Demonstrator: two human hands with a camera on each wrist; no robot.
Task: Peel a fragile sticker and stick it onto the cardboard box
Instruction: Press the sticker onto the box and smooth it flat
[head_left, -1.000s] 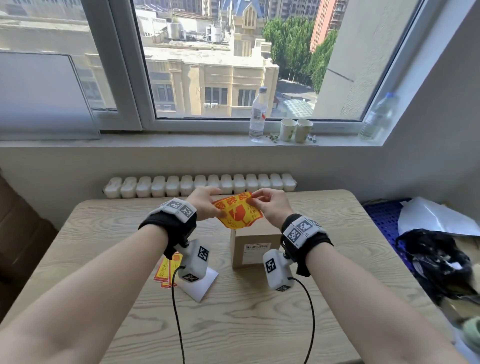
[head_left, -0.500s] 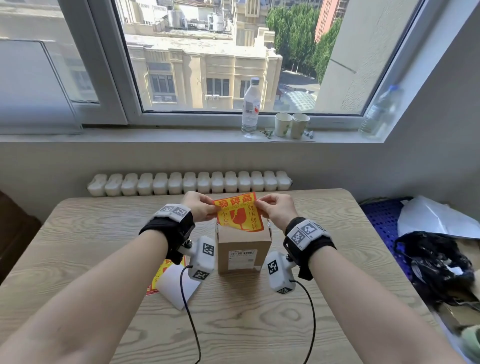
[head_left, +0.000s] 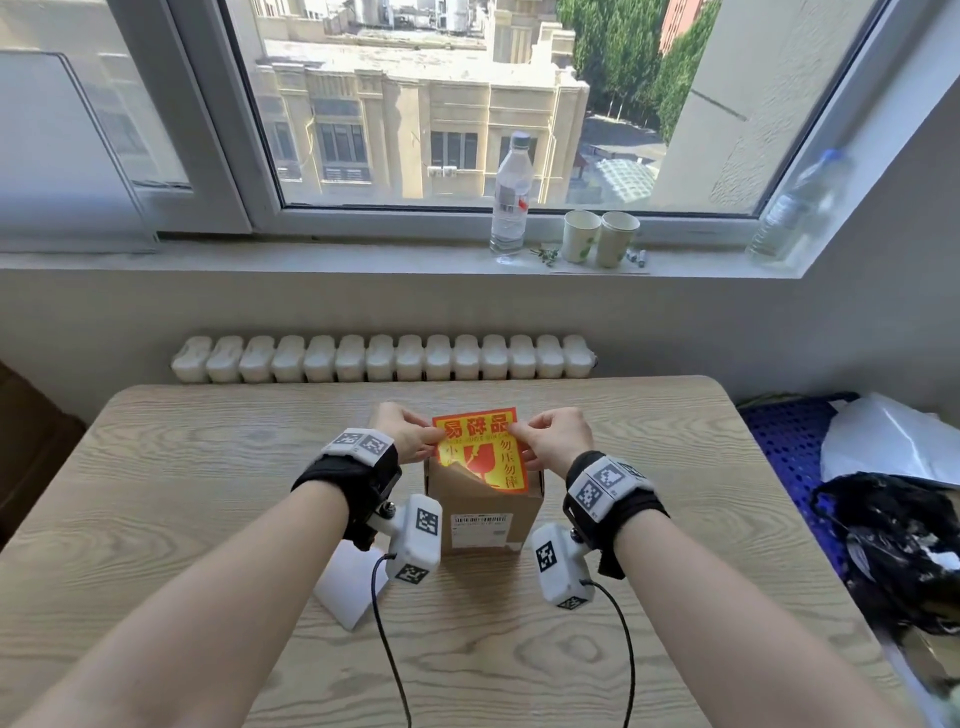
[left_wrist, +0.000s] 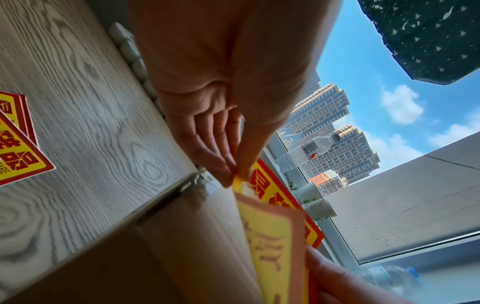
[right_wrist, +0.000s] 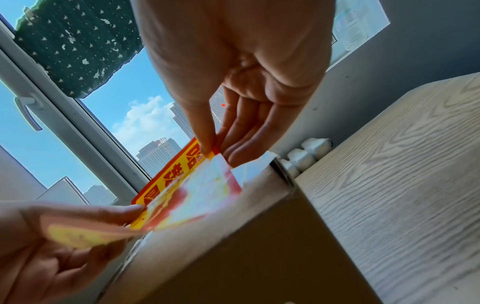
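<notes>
Sticker (head_left: 480, 451) pinched in both grips

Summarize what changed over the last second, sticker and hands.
The sticker went from tilted above the cardboard box to squared up and lowered toward its top. The left hand and right hand came down with it, each pinching an upper corner as before. Whether it touches yet is unclear. The box and the white backing sheet stayed on the table.

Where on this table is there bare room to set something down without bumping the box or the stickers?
Bare wood on the table runs from the cardboard box to the right edge, and along the far edge by the radiator. Left of the box is crowded: white backing sheet, spare stickers.
</notes>
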